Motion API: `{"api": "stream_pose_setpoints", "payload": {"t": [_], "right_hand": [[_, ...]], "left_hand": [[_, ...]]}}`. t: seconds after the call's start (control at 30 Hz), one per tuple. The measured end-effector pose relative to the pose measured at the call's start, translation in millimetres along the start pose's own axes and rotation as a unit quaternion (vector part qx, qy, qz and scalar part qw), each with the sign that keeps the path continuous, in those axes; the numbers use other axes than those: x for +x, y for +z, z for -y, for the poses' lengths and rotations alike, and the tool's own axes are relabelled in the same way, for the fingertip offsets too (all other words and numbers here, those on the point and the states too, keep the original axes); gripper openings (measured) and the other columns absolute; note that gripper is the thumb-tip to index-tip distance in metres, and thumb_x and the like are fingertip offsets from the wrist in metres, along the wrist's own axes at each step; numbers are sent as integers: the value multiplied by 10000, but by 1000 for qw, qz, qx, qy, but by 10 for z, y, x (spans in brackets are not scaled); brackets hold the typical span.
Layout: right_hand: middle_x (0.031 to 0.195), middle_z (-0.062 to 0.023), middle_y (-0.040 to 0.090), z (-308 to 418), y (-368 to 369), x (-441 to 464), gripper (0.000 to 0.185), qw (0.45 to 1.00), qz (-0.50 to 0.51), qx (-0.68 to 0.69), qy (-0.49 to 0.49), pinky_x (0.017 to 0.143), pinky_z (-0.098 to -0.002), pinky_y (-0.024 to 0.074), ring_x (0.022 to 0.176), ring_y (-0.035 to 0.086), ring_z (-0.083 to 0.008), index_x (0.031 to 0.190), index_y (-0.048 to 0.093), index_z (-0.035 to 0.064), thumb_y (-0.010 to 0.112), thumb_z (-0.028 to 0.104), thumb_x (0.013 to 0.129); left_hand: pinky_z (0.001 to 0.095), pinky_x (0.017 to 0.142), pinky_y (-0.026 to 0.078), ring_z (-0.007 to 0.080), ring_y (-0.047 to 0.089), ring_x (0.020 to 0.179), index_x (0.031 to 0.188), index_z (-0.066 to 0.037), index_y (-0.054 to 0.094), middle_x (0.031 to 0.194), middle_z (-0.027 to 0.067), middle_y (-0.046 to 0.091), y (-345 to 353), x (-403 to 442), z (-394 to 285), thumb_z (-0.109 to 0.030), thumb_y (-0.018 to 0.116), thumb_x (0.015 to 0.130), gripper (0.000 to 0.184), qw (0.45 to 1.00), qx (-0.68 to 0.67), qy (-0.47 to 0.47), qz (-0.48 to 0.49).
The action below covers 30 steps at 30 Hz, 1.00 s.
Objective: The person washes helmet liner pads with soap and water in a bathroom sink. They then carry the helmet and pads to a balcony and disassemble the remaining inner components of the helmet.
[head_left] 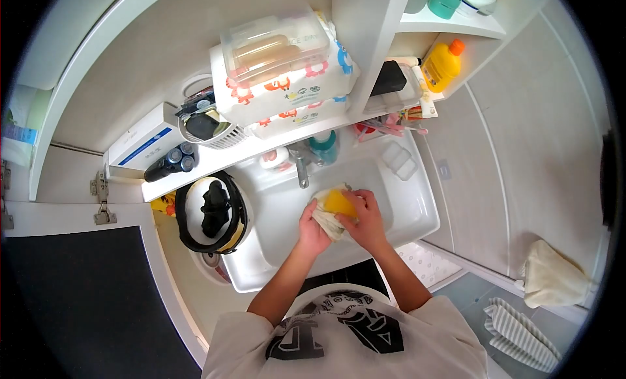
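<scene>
Over the white sink basin (280, 239), below the metal faucet (302, 172), my left hand (314, 230) grips the left side of a pale cloth (328, 224). My right hand (365, 221) has its fingers closed round a yellow object (340, 204), which lies against the cloth. The two hands are close together, with the cloth and the yellow thing between them. Exactly what the yellow object is cannot be made out. Parts of the cloth are hidden by my fingers.
A round black-rimmed container (236, 224) with a black item stands at the sink's left. A clear divided tray (399, 160) lies at its right rear. The shelf (215, 159) above holds wipes packs (287, 86), a basket and a white box (145, 139).
</scene>
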State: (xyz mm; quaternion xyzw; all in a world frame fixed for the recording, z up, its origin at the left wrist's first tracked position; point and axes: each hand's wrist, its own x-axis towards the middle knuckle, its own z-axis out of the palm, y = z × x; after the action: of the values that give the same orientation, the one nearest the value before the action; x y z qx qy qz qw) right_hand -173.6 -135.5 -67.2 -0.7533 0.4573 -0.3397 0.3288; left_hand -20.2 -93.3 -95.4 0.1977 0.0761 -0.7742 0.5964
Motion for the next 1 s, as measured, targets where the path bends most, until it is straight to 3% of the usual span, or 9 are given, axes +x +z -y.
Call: {"api": "stream_pose_setpoints", "payload": {"t": [0.1,0.2,0.4,0.5,0.6,0.8,0.9,1.0], "right_hand": [[1107,-143,602,25,25,0,523,999,-2,-35,-7,901,-463,457,1050,557,-375,1227,606,73,804,192,758],[1080,-129,568,-9,22,34,509,992,-16,-116,-54,853,-432,474,979,563,-332,1191,632,53,825,221,751],[991,-116,562,126,192,-160,538,997,-24,-77,-6,842,-427,428,936,541,-330,1174,630,49,828,294,737],[982,-114,565,69,149,-76,523,986,-48,-153,44,850,-432,409,940,542,-327,1168,630,59,820,307,748],[988,-105,561,-134,95,67,514,985,-102,-103,90,846,-442,400,949,542,-324,1162,634,71,816,324,753],[994,-90,557,182,274,-86,509,995,-54,-89,4,876,-426,377,978,528,-308,1180,638,90,803,304,749],[1001,-91,556,96,239,115,514,982,-30,-167,83,883,-427,369,982,523,-304,1190,641,96,799,306,749],[1012,-89,550,-97,185,261,528,982,-104,-130,94,881,-432,367,979,523,-303,1202,639,97,800,311,747]], "left_hand": [[460,1129,370,306,491,1331,1458,-62,430,1456,131,511,16,-41,10,-424,417,1010,576,1000,-16,5,1],[453,1139,360,305,486,1337,1455,-56,432,1456,131,511,59,-58,5,-433,404,1020,576,1000,11,22,-7],[435,1143,357,303,488,1334,1462,-44,418,1456,128,510,112,-30,-27,-432,400,1031,580,999,43,24,-5],[434,1137,364,298,498,1322,1460,-47,420,1443,126,519,151,-36,12,-433,403,1031,577,997,69,20,-26],[428,1133,368,284,504,1314,1459,-57,421,1430,120,527,94,-68,34,-442,399,1035,573,997,81,-2,-16],[419,1109,388,264,509,1306,1461,-83,425,1425,92,531,188,-51,-16,-470,370,1045,571,997,71,9,19],[420,1115,383,266,506,1311,1464,-84,424,1431,92,528,14,2,45,-481,351,1047,580,995,92,23,-37],[420,1125,372,268,505,1313,1467,-79,420,1439,99,523,76,-14,34,-486,349,1046,590,991,121,28,-45]]}}
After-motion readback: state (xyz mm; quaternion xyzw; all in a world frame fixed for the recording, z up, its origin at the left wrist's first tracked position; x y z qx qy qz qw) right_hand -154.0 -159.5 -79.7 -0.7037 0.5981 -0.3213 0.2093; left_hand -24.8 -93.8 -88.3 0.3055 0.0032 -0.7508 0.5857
